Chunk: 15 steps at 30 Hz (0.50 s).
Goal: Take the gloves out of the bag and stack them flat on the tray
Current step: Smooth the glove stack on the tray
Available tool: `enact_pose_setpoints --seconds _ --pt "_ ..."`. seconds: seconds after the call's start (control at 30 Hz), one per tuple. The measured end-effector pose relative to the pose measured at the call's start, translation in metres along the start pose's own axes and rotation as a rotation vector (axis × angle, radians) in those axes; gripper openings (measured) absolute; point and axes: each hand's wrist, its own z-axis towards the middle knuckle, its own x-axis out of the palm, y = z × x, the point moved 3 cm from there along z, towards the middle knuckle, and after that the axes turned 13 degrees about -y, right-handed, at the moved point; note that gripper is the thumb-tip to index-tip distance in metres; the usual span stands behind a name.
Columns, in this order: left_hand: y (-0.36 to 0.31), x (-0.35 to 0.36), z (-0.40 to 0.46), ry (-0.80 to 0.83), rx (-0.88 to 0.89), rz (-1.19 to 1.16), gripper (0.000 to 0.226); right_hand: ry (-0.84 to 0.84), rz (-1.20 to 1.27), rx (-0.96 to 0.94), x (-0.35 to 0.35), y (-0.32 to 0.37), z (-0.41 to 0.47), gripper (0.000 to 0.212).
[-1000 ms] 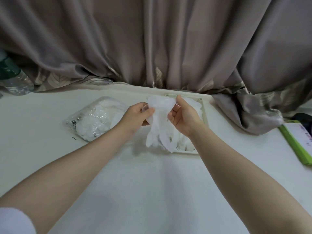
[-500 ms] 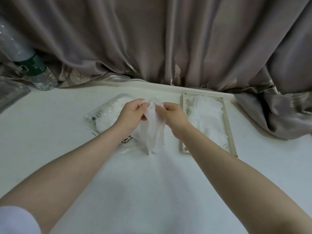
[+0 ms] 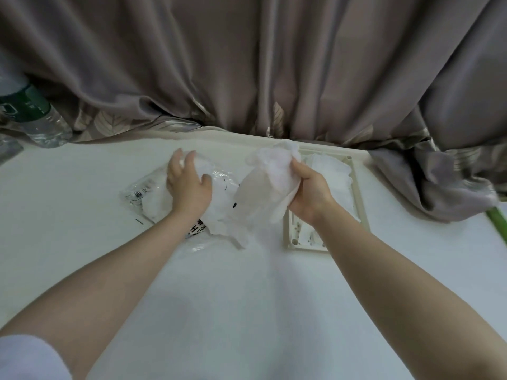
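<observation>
— While the person leaned over the white table [image 3: 247,311], what were the hands doing?

— The right hand [image 3: 308,194] had its fingers curled tight around a thin white glove [image 3: 263,193], bunched at the top and raised off the table, its loose end hanging down between the bag and the tray.

— And the left?

— The left hand [image 3: 189,187] lay on the clear plastic bag [image 3: 142,192], fingers straight and slightly spread, pressing on it rather than gripping. More white gloves showed through the plastic.

— Where was the tray?

— The cream tray [image 3: 359,193] sat just right of the held glove, near the table's far edge. A stack of white gloves [image 3: 334,171] lay in it; the right wrist hid part of that.

— Was the held one touching the stack?

— I couldn't tell; white on white, and the edges blurred together there.

— Anything else about?

— A grey-brown curtain [image 3: 247,64] hung behind the table, its hem spilling onto the top. A plastic water bottle [image 3: 35,116] with a green label lay at the far left, and a green edge [image 3: 498,223] of something showed at the far right.
</observation>
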Motion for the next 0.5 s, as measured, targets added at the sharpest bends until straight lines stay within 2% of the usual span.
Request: enact_pose_setpoints --seconds 0.07,0.13,0.23,0.3,0.4,0.5 --pt "-0.031 0.002 -0.017 0.154 0.081 -0.265 0.030 0.011 0.005 0.008 -0.003 0.003 -0.003 0.036" --pt "-0.056 0.004 -0.038 0.405 -0.028 -0.482 0.025 0.001 -0.003 0.009 -0.007 0.005 -0.006 0.036" --pt "-0.071 0.017 -0.057 0.589 -0.128 -0.548 0.028 -0.006 -0.006 -0.025 -0.018 0.013 -0.013 0.035" --pt "-0.074 0.022 -0.060 0.566 -0.128 -0.542 0.032 -0.048 -0.052 -0.078 -0.028 0.020 -0.017 0.029" --pt "-0.081 0.026 -0.059 0.494 -0.116 -0.508 0.034 -0.224 -0.184 -0.202 -0.048 0.032 -0.024 0.014" --pt "-0.088 0.032 -0.060 0.456 -0.114 -0.491 0.023 -0.266 -0.146 -0.213 -0.062 0.039 -0.029 0.017"
